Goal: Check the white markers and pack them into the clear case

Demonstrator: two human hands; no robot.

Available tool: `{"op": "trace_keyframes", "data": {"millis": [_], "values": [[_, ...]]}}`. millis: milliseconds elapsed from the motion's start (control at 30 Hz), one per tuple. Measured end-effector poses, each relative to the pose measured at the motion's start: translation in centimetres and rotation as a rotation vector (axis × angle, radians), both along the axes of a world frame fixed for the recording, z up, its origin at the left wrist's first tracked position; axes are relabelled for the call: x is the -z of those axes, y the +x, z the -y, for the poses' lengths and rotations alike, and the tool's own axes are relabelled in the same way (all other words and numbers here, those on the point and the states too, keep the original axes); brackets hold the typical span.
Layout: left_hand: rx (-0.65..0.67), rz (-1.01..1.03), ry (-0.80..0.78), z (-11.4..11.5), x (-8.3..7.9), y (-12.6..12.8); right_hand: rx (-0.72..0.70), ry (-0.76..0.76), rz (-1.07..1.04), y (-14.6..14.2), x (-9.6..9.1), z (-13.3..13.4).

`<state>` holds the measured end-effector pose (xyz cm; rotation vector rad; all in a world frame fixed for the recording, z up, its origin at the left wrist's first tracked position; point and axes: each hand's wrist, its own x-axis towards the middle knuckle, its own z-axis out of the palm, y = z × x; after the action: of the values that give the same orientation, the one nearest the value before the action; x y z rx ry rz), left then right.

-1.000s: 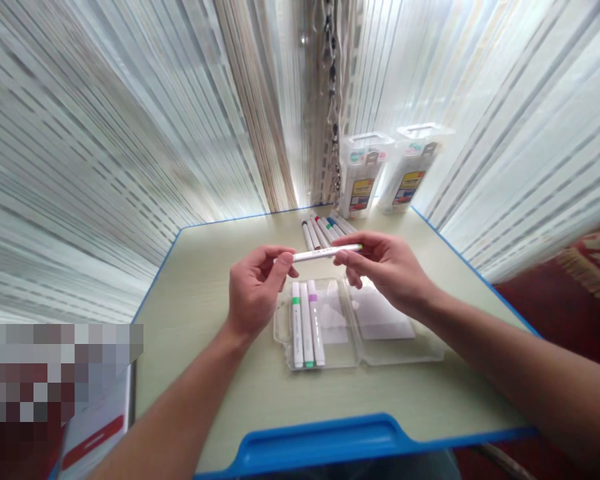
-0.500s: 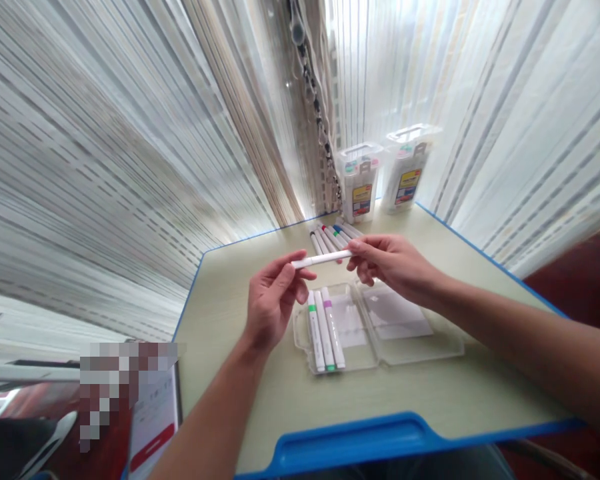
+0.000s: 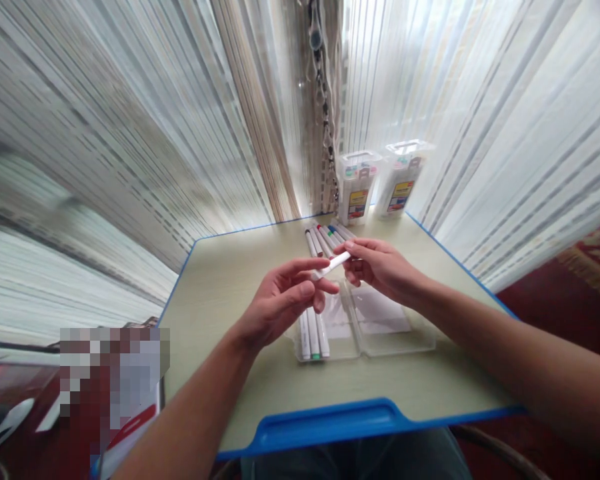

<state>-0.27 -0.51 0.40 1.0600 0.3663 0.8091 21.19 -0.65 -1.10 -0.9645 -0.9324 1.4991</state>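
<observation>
A white marker (image 3: 338, 263) is held up slantwise above the table between my two hands. My right hand (image 3: 375, 261) pinches its far end between thumb and fingers. My left hand (image 3: 285, 297) has its fingers spread around the near end, index finger over it and thumb apart from it. Below lies an open clear plastic case (image 3: 399, 343). Several white markers (image 3: 315, 337) lie side by side in its left half, their upper parts hidden behind my left hand. Behind my right hand, more loose markers (image 3: 314, 243) with coloured bands lie on the table, partly covered.
Two clear carry boxes with labels, a left one (image 3: 356, 193) and a right one (image 3: 400, 190), stand at the table's back corner. Striped curtains (image 3: 220, 120) hang close behind. The table (image 3: 220, 280) has a blue rim with a raised tray (image 3: 330, 423) in front.
My left thumb has come away from the marker and the left fingers have spread. The marker now tilts more, its near end lower. The view has shifted slightly.
</observation>
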Motion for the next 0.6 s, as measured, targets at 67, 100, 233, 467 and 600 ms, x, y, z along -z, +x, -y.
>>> {"op": "trace_keyframes", "data": {"millis": [67,100,233,467,600], "values": [[-0.053,-0.012,-0.008,-0.1,0.0,0.1,-0.002,0.005,0.006,0.0,0.0,0.0],[-0.08,-0.016,-0.008,-0.1,0.1,0.2,-0.005,0.007,0.008,0.0,-0.1,0.0],[-0.158,-0.019,0.016,0.1,-0.1,0.5,-0.029,0.01,0.03,0.0,0.0,0.0],[-0.151,0.053,0.03,0.9,-1.0,0.6,-0.111,0.04,0.083,-0.3,-0.2,0.5],[-0.091,0.067,0.054,0.8,-0.8,0.6,-0.078,0.032,0.11,-0.3,-0.6,0.7]]}}
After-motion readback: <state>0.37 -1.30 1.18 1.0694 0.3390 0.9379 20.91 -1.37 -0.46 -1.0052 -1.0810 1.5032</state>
